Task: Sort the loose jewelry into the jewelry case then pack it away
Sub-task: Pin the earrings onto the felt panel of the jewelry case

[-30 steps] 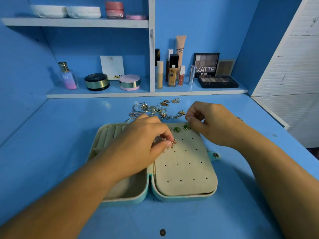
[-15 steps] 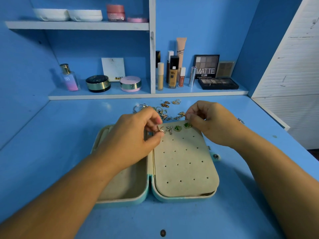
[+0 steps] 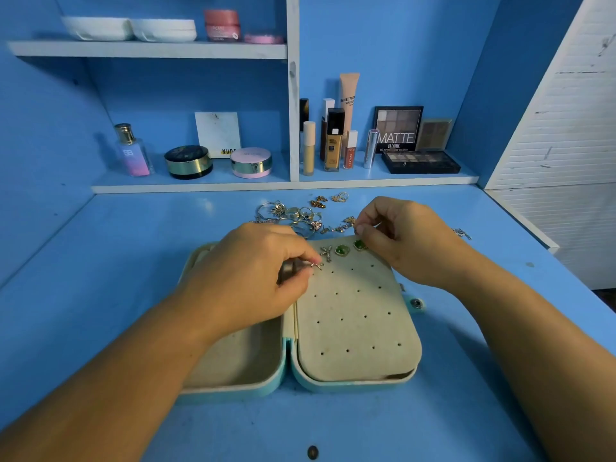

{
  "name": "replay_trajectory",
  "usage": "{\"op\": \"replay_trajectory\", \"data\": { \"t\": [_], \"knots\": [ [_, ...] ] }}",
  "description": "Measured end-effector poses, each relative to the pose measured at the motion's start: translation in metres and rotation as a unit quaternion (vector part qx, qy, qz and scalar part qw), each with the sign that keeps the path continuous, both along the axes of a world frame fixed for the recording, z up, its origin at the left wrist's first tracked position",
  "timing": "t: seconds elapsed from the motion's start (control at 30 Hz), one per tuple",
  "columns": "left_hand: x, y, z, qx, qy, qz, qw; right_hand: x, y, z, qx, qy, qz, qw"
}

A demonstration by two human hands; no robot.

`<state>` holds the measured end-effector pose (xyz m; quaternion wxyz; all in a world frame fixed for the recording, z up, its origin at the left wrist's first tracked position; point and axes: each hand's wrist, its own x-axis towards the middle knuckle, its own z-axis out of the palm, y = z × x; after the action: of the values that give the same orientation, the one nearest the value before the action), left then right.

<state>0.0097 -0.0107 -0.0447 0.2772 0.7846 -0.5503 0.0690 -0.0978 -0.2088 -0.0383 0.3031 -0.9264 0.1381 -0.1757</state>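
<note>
An open teal jewelry case (image 3: 350, 383) lies on the blue desk, with a beige perforated earring panel (image 3: 356, 311) on its right half. Pinned along the panel's top row are a silver starfish earring (image 3: 326, 252) and two green stone earrings (image 3: 342, 251). My left hand (image 3: 253, 278) pinches a small silver earring (image 3: 316, 265) at the panel's upper left corner. My right hand (image 3: 403, 238) pinches the panel's top right edge beside the second green earring (image 3: 359, 245). A pile of loose rings and earrings (image 3: 300, 215) lies just behind the case.
A low shelf (image 3: 283, 186) behind the desk holds a perfume bottle (image 3: 131, 151), compacts, foundation tubes and eyeshadow palettes (image 3: 420, 161). A small chain piece (image 3: 461, 233) lies on the desk to the right. A white slatted panel (image 3: 566, 128) stands at far right.
My left hand carried the small silver earring from the panel's middle left up to its top left corner. A starfish earring now shows in the top row. My right hand stayed put.
</note>
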Motion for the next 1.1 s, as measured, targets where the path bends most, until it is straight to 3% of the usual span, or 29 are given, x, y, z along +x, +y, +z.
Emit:
{"op": "replay_trajectory", "data": {
  "t": [0.5, 0.6, 0.8, 1.1],
  "knots": [
    [-0.001, 0.000, 0.000, -0.019, 0.027, 0.045, 0.998, 0.000, -0.007, -0.002, 0.035, -0.033, 0.005, 0.999],
    [-0.005, -0.007, 0.002, -0.053, 0.076, 0.021, 0.995, 0.000, -0.008, -0.001, 0.061, -0.054, 0.006, 0.997],
    [-0.006, -0.030, 0.010, 0.005, 0.187, -0.016, 0.982, 0.000, -0.011, -0.003, 0.075, -0.067, 0.016, 0.995],
    [-0.028, -0.056, 0.005, -0.060, 0.045, -0.023, 0.997, 0.000, -0.014, -0.005, 0.091, -0.081, 0.028, 0.992]
  ]
}}
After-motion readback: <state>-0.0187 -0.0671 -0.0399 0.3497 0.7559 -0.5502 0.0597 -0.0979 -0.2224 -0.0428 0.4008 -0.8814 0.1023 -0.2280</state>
